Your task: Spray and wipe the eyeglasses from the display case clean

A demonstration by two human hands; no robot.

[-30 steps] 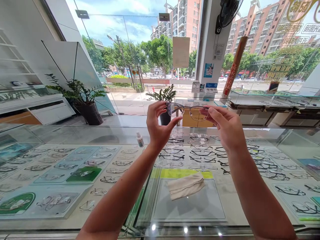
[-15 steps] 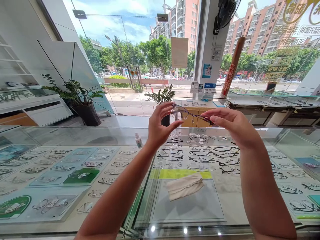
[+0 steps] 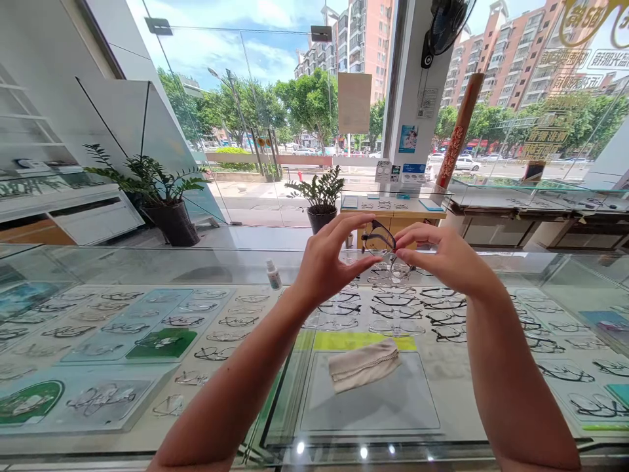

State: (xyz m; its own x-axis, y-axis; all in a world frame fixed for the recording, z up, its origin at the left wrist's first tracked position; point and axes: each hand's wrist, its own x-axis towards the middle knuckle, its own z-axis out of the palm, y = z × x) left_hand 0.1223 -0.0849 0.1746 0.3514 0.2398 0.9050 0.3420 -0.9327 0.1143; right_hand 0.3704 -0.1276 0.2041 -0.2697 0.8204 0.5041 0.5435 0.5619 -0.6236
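Note:
A pair of dark-framed eyeglasses point(image 3: 386, 237) is held up above the glass counter, turned at an angle to me. My left hand point(image 3: 327, 262) has its fingers along the top left of the frame and its thumb below, gripping that side. On the other side, my right hand point(image 3: 445, 259) pinches the frame between thumb and fingertips. Part of the glasses is hidden behind the fingers. Below them, a folded beige cloth point(image 3: 363, 367) lies on the counter point(image 3: 366, 416).
A small white bottle point(image 3: 273, 275) stands on the counter left of my hands. Rows of eyeglasses point(image 3: 398, 313) lie under the glass. Beyond are a potted plant point(image 3: 319, 196), another potted plant point(image 3: 170, 210) and a further display case point(image 3: 393, 219).
The glasses have been turned, from spread out sideways to more angled. My hands have come closer together, the left moving right and the right moving slightly left.

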